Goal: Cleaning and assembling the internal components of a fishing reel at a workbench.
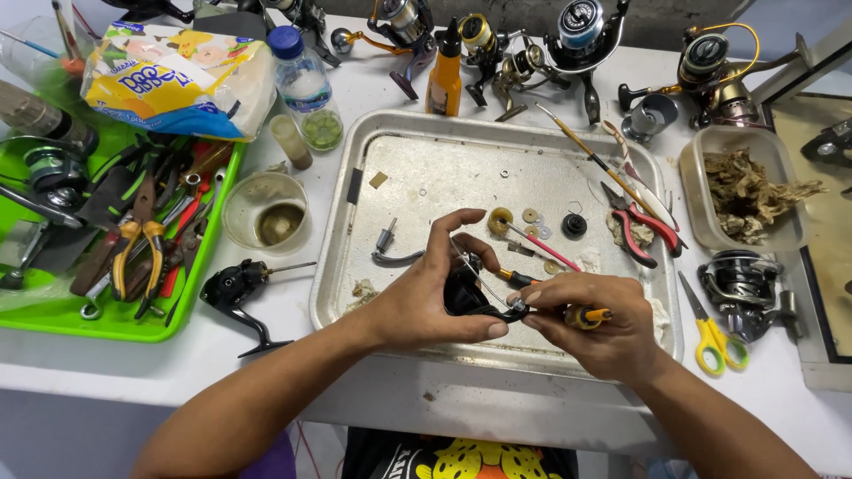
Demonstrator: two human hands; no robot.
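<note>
Your left hand grips the black reel part; your right hand holds a screwdriver, probably working a screw; keep the tip seated.

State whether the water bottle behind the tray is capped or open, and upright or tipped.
Capped and upright: the bottle stands on its base behind the tray, blue cap on top.
</note>
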